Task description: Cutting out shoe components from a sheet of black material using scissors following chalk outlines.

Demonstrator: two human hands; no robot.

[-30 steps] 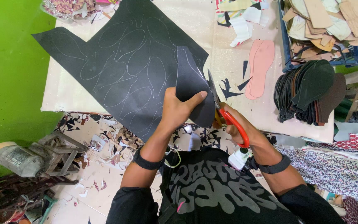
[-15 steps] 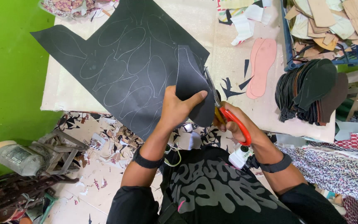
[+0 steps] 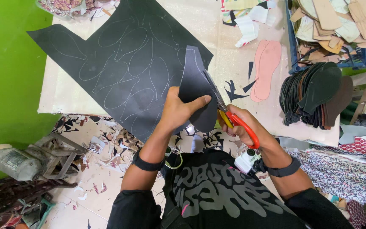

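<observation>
- The black sheet (image 3: 119,72) I am cutting looks matt and smooth, like thin rubber or foam, with pale chalky lines on it.
- My scissors (image 3: 229,116) have dull metal blades and glossy orange plastic handles.
- The table (image 3: 217,51) top looks like pale, slightly grainy board.
- The pink soles (image 3: 267,68) look matt and soft.
- The stack of dark soles (image 3: 314,95) looks matt, leathery.
- The scraps (image 3: 106,140) on the floor look papery.

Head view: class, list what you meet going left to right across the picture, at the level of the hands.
Green wall → black sheet → left hand → sole-shaped black piece → scissors in the right hand → stack of dark soles.
</observation>
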